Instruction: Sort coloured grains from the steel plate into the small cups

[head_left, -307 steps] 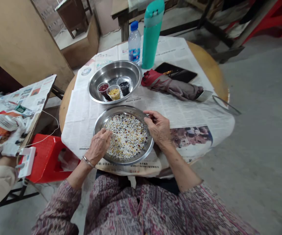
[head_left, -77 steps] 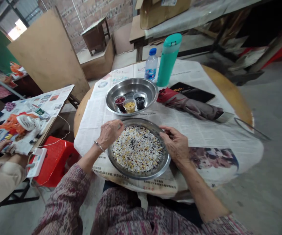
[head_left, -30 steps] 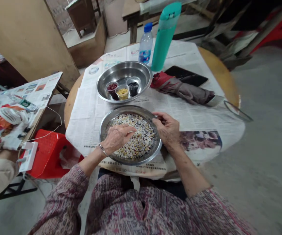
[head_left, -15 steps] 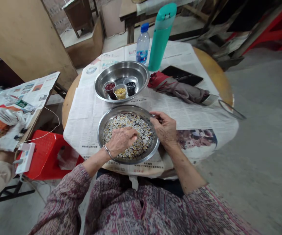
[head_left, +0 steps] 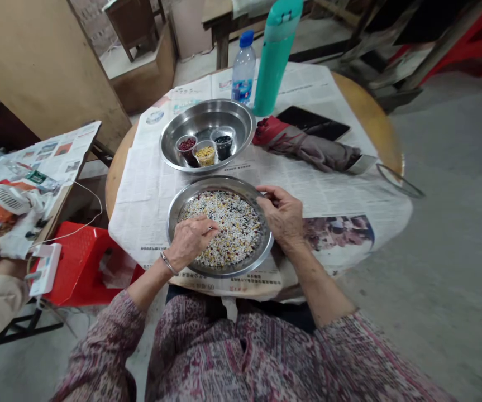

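A shallow metal basin (head_left: pixel 174 207) stands close in front of me, spread with mixed grains (head_left: pixel 234 223) in white, black, yellow and dark red. Over the left part of the grains is my left hand (head_left: pixel 192 237), its fingertips pinched together; whatever lies between them is too small to name. My right hand (head_left: pixel 283 216) grips the basin's right rim between thumb and fingers. Behind it, a larger metal bowl (head_left: pixel 166 148) carries three clear cups: one of red beans (head_left: pixel 187 144), one of yellow kernels (head_left: pixel 205 153) and one of black beans (head_left: pixel 223 140).
Newspaper (head_left: pixel 140 178) covers the round table. At its back stand a water bottle (head_left: pixel 244 67) and a green flask (head_left: pixel 277 58). A folded umbrella (head_left: pixel 311 146) lies beside a dark flat device (head_left: pixel 308 121). On the left are a red stool (head_left: pixel 81 259) and another person's arm.
My left hand has moved left and slightly back from the middle of the grains, its fingertips now pinched. The right hand stays at the rim. The view has shifted slightly.
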`<action>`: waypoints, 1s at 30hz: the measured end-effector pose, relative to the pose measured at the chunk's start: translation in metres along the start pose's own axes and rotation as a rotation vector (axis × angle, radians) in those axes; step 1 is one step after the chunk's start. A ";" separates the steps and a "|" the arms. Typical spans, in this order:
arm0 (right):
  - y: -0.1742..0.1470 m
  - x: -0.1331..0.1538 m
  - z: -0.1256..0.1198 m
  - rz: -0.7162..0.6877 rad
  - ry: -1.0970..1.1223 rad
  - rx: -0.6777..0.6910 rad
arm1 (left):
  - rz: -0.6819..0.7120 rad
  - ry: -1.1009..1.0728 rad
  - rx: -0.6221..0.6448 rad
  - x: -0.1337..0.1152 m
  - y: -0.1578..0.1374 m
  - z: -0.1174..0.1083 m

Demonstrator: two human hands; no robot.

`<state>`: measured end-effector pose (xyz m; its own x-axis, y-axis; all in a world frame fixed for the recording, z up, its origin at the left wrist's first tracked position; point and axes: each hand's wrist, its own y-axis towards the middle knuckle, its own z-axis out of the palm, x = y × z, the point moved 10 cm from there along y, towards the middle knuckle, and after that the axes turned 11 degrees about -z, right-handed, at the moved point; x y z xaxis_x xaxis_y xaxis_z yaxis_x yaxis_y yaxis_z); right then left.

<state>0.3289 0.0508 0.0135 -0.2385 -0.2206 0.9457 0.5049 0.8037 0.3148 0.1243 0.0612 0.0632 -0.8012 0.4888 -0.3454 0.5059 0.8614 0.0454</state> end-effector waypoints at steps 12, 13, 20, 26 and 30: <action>0.000 -0.007 0.003 0.027 -0.012 0.028 | -0.005 -0.046 -0.330 0.020 0.032 -0.066; -0.001 -0.007 0.003 0.031 -0.011 0.028 | -0.035 -0.044 -0.386 0.028 0.046 -0.080; -0.002 -0.004 0.004 0.040 -0.009 0.044 | -0.170 -0.115 -0.505 0.069 0.148 -0.126; -0.001 -0.002 0.003 0.041 -0.007 0.030 | -0.140 -0.175 -0.610 0.065 0.116 -0.125; 0.000 -0.002 0.001 0.029 -0.021 0.023 | 0.012 -0.147 -0.460 0.030 0.055 -0.085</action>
<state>0.3278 0.0516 0.0117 -0.2415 -0.1854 0.9525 0.4931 0.8219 0.2850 0.1009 0.1345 0.1356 -0.7256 0.5031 -0.4695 0.2943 0.8436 0.4491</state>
